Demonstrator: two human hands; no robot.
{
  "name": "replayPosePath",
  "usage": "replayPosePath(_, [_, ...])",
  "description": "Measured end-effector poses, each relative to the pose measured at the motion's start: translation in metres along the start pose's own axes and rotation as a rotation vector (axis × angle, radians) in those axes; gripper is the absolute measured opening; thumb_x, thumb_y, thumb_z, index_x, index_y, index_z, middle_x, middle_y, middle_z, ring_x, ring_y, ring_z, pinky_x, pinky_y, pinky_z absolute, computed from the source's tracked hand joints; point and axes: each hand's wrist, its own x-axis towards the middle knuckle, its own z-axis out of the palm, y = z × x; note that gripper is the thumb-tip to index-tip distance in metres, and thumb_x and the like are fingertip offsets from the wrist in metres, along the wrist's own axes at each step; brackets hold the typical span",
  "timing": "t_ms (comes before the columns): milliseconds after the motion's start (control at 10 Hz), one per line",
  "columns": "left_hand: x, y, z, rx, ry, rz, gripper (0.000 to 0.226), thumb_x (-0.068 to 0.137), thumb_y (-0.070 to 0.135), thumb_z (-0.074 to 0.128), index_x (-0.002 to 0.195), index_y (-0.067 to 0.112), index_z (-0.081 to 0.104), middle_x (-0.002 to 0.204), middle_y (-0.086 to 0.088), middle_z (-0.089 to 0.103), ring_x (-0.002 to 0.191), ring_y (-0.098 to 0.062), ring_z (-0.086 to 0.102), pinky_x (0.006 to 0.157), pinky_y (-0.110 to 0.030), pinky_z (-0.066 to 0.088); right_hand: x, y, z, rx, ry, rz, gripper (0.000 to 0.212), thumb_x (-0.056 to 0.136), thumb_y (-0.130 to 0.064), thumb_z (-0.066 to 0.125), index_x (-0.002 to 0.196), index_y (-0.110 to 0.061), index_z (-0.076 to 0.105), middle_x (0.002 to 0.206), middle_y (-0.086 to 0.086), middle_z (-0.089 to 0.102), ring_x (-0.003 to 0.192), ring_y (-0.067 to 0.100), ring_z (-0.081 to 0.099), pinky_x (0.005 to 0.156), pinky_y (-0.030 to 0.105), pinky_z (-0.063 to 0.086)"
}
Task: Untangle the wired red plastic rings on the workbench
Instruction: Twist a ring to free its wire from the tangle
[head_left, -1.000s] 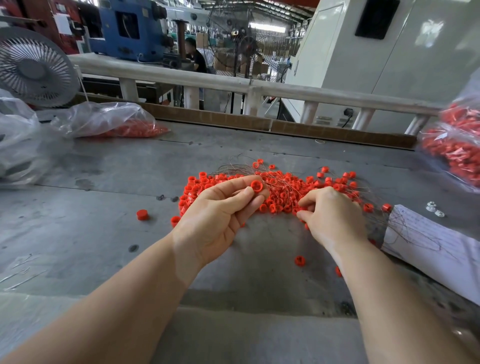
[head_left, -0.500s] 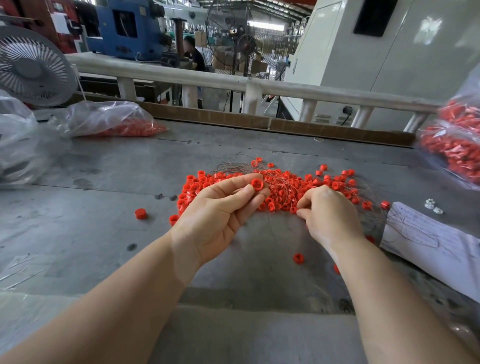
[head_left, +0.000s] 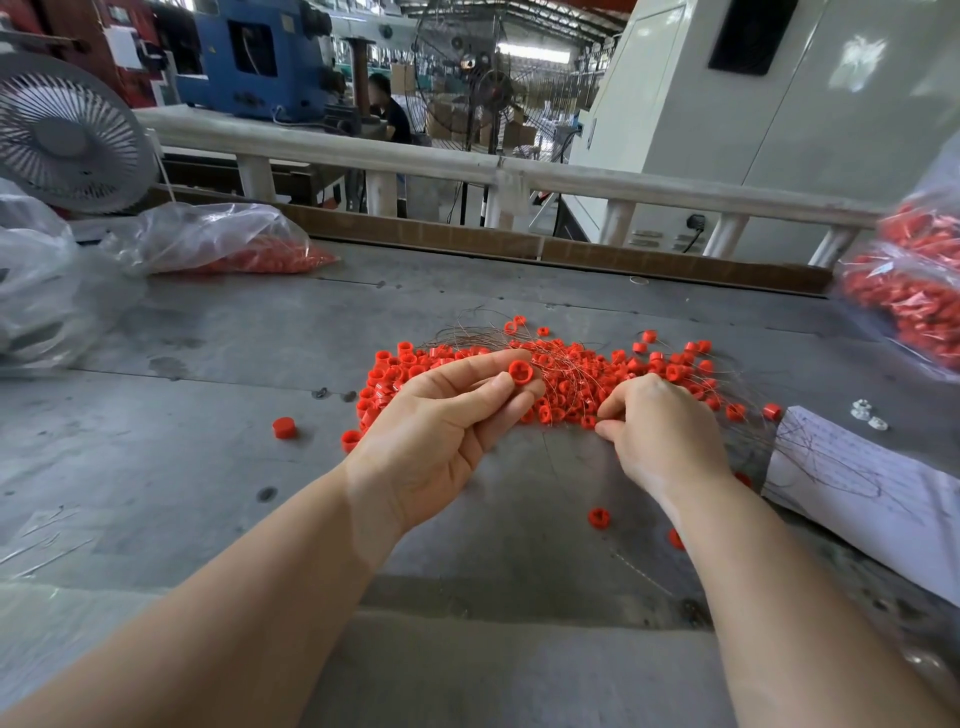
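Grey metal workbench, factory floor behind a white rail; item one, the tangle of wired red plastic rings, lying as a low heap whose long axis runs left to right across the bench, directly ahead of both my hands and touching their fingertips. Item two, my left hand: palm turned up at the heap's near-left edge, thumb and forefinger pinching a single ring lifted just above the pile. Item three, my right hand: knuckles up at the heap's near-centre, fingers curled down into the rings — whether they actually grip a wire I cannot tell (the strands are too thin to follow under the fingers). Hands apart, a short gap of bench between them. Thin wire loops fan out from the far side. Judgement: the held ring's wire likely trails rightward into the mass, so the right hand — the nearer one — is placed to pin it while the left draws away. Strays: loose rings near left and close in front.
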Motion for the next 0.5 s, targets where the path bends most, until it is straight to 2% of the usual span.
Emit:
replayPosePath(200, [0.0, 0.0, 0.0, -0.001, 0.003, -0.003, 0.022, 0.067, 0.001, 0.058, 0.075, 0.008, 0.077, 0.08, -0.008, 0.073, 0.079, -0.014, 0.072, 0.061, -0.014, 0.054, 0.002, 0.002, 0.002, 0.038, 0.097, -0.095, 0.012, 0.09, -0.02, 0.061, 0.085, -0.017, 0.071, 0.096, 0.002, 0.066, 0.097, 0.022, 0.058, 0.089, 0.036, 0.044])
replayPosePath(300, [0.0, 0.001, 0.0, 0.0, 0.009, -0.007, 0.022, 0.067, 0.002, 0.058, 0.075, 0.008, 0.077, 0.079, -0.008, 0.073, 0.078, -0.014, 0.072, 0.061, -0.015, 0.054, 0.002, 0.0, -0.002, 0.244, 0.181, -0.129, 0.012, 0.089, -0.014, 0.062, 0.081, -0.014, 0.071, 0.086, 0.001, 0.065, 0.084, 0.018, 0.058, 0.075, 0.028, 0.043])
replayPosePath(400, [-0.001, 0.001, 0.001, 0.001, 0.013, -0.006, 0.021, 0.067, 0.001, 0.058, 0.074, 0.008, 0.077, 0.078, -0.008, 0.073, 0.076, -0.013, 0.072, 0.061, -0.015, 0.054, -0.001, -0.008, -0.008, 0.749, 0.092, -0.045, 0.015, 0.088, -0.008, 0.062, 0.077, -0.016, 0.068, 0.071, -0.003, 0.066, 0.066, 0.007, 0.061, 0.062, 0.018, 0.047])
replayPosePath(500, [-0.001, 0.001, 0.002, 0.0, 0.024, -0.001, 0.026, 0.077, -0.004, 0.054, 0.072, 0.007, 0.077, 0.076, -0.008, 0.073, 0.074, -0.013, 0.072, 0.06, -0.015, 0.054, -0.005, -0.016, -0.014, 1.216, -0.046, 0.019, 0.014, 0.088, 0.001, 0.059, 0.081, -0.009, 0.068, 0.062, -0.002, 0.065, 0.056, 0.002, 0.062, 0.055, 0.014, 0.049])
